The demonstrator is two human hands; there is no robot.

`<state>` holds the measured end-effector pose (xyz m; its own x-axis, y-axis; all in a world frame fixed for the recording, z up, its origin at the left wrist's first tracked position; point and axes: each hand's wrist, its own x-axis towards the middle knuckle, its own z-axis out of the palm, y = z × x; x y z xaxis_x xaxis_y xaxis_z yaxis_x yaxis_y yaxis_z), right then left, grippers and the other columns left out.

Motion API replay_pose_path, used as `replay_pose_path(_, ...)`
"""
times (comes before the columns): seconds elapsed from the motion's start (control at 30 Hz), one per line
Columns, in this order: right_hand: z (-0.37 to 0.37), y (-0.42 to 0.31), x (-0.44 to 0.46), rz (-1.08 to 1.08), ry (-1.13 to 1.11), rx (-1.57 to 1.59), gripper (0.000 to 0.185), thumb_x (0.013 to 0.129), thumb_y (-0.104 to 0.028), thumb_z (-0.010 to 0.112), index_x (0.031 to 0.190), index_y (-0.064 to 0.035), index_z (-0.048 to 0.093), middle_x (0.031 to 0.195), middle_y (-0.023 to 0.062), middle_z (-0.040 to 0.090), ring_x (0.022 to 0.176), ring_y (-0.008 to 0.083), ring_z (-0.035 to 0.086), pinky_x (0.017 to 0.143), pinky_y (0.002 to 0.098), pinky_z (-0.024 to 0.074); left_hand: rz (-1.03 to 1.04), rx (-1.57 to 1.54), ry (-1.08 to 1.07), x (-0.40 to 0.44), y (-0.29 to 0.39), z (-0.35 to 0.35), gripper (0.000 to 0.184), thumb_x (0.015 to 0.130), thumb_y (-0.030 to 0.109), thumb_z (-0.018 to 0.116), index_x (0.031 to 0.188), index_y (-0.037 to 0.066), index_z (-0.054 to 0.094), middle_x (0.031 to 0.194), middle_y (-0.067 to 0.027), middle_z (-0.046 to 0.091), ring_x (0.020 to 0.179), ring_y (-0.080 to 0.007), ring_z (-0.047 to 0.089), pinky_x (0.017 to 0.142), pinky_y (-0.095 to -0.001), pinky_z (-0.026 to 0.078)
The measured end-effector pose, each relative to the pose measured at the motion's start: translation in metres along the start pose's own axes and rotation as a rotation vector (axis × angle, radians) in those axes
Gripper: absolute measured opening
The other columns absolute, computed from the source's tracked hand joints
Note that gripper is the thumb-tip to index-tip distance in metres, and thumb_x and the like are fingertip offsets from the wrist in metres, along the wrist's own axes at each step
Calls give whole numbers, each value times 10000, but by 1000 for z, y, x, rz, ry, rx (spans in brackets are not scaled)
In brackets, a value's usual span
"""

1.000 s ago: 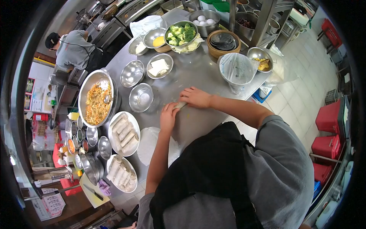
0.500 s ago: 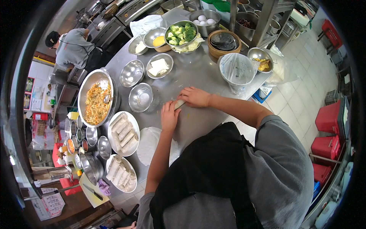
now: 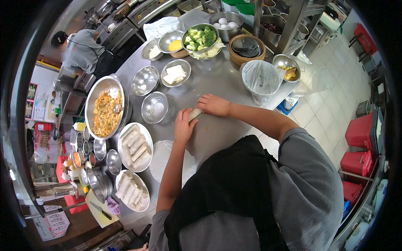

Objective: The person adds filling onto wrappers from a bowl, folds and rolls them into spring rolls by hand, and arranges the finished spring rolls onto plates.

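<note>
A pale roll (image 3: 194, 114) lies on the steel table (image 3: 217, 142) between my two hands. My left hand (image 3: 183, 125) is closed round its left end, with the fingertips on top. At the other end my right hand (image 3: 212, 104) has its fingers pressed together over the roll. Left of my hands, a white plate (image 3: 147, 133) holds several finished rolls, and a second plate (image 3: 145, 205) below it holds more. Thin white wrappers (image 3: 161, 161) lie beside my left forearm. An empty metal bowl (image 3: 154, 107) stands near my left hand.
A colander (image 3: 90, 104) of shredded filling stands at the left. Bowls of broccoli (image 3: 202, 37), eggs (image 3: 228, 25) and white blocks (image 3: 175, 74) are farther back. A bag-lined tub (image 3: 261, 79) stands at the right edge. Another person (image 3: 83, 50) bends over a counter, and a knife (image 3: 100, 210) lies lower left.
The roll and my left hand have shifted slightly left, and more of the roll shows between my hands. The other person has moved a little.
</note>
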<state>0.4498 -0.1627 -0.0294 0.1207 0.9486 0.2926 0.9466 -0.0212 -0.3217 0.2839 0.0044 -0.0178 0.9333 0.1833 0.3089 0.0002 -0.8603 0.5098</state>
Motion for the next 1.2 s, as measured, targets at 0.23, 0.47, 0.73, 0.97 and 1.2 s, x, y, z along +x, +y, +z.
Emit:
replay_pose_path(0.23,-5,8,6,49,-110,69,377,881,-214,682,1240,-121,614,1200,56,575,1159,261,540,980,425,436,3,101,-10,2,-8,-2,412,817,261,770,1152,68,628,1176,-131,608,1065,-356,579,925,-454,450)
replay_pose_path(0.47,-6,8,6,109,-93,88,421,842,-151,723,1241,-151,589,1237,57,549,1179,286,525,982,459,427,5,5,-83,11,-18,-8,366,837,258,741,1142,84,639,1098,-108,647,1049,-328,598,915,-442,453)
replay_pose_path(0.73,-7,9,2,111,-100,112,364,867,-174,700,1214,-168,590,1204,65,569,1178,294,531,970,471,424,-3,-53,-119,11,-21,-10,346,830,207,749,1130,70,643,1103,-115,652,1056,-356,594,921,-456,462)
replay_pose_path(0.97,-7,16,8,111,-114,124,291,920,-218,646,1205,-161,620,1197,54,576,1164,256,554,974,489,404,26,113,-57,14,-20,-11,341,837,234,742,1142,102,662,1144,-80,613,1088,-317,569,926,-443,429)
replay_pose_path(1.2,-14,19,15,188,-170,165,299,937,-220,626,1232,-169,638,1240,62,565,1207,263,531,1000,493,396,11,142,-88,17,-13,-13,405,856,244,720,1234,127,633,1172,-81,617,1108,-311,564,943,-442,417)
